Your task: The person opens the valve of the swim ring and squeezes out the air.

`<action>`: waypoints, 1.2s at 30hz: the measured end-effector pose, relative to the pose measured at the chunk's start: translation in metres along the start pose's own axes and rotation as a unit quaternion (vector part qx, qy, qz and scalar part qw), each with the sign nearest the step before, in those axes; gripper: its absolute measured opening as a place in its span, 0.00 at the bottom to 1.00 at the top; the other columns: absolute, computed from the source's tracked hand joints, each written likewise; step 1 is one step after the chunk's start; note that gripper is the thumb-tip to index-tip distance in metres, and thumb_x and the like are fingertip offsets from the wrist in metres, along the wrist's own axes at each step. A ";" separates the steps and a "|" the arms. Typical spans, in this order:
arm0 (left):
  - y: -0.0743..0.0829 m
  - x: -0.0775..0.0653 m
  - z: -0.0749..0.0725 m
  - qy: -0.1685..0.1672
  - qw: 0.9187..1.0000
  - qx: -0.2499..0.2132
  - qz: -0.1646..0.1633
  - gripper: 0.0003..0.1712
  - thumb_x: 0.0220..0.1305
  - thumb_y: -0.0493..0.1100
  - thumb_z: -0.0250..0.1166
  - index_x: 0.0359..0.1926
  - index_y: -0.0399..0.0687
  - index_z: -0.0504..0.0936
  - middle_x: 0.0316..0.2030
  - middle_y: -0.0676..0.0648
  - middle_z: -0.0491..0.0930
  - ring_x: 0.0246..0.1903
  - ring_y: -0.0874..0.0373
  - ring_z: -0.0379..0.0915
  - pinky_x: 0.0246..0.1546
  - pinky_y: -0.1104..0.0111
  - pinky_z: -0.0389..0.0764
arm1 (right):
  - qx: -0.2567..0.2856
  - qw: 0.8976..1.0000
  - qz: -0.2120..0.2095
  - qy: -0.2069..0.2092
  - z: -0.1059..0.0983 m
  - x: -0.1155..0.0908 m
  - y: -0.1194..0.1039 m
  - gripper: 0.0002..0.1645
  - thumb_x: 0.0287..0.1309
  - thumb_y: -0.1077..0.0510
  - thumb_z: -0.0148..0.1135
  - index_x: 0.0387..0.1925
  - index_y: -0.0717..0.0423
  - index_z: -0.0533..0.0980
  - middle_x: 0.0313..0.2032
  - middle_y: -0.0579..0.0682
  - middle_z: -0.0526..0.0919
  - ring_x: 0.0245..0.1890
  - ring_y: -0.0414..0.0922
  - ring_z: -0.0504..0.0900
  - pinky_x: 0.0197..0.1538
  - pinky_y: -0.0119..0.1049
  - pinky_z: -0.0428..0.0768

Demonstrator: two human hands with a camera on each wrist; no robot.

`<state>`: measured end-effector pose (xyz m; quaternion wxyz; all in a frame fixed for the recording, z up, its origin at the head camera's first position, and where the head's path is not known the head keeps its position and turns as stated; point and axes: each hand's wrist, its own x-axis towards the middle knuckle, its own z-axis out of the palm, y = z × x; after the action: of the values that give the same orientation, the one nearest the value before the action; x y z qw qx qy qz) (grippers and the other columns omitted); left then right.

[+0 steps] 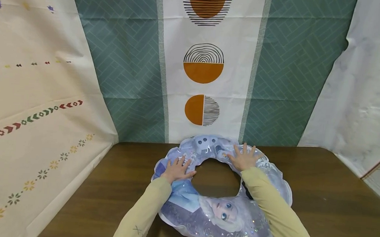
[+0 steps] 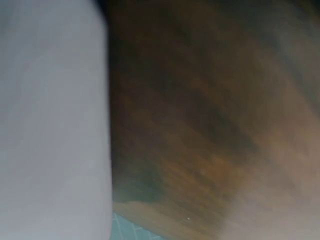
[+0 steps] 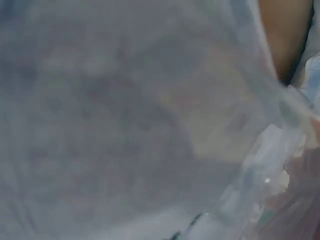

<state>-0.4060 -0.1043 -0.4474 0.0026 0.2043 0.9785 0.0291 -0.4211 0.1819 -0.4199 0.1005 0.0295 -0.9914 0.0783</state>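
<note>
An inflatable swim ring with a cartoon character print lies on the brown table, its clear plastic glossy and puffed. On the ring's left side rests my left hand, fingers spread. My right hand lies on the upper right of the ring, also with its fingers spread out. The left wrist view is mostly a blurred pale surface and the brown table. In the right wrist view the ring's plastic fills most of the picture, close and out of focus.
Brown table shows on both sides of the ring and through its hole. Behind it hangs a green and white patterned cloth. A cream patterned cloth hangs at the left, a whitish one at the right.
</note>
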 end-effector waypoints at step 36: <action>0.004 -0.003 -0.003 -0.003 1.000 0.003 0.004 0.40 0.62 0.67 0.43 0.68 0.51 0.56 0.66 0.40 0.50 0.62 0.40 0.46 0.53 0.42 0.48 | 0.047 0.990 0.033 -0.131 0.001 0.002 0.003 0.47 0.57 0.27 0.34 0.68 0.51 0.53 0.64 0.68 0.48 0.58 0.76 0.39 0.47 0.72 0.33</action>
<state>-0.4016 -0.1021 -0.4444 0.0051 0.2080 0.9778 0.0253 -0.4234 0.1848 -0.4210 -0.0343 0.0113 -0.9916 0.1239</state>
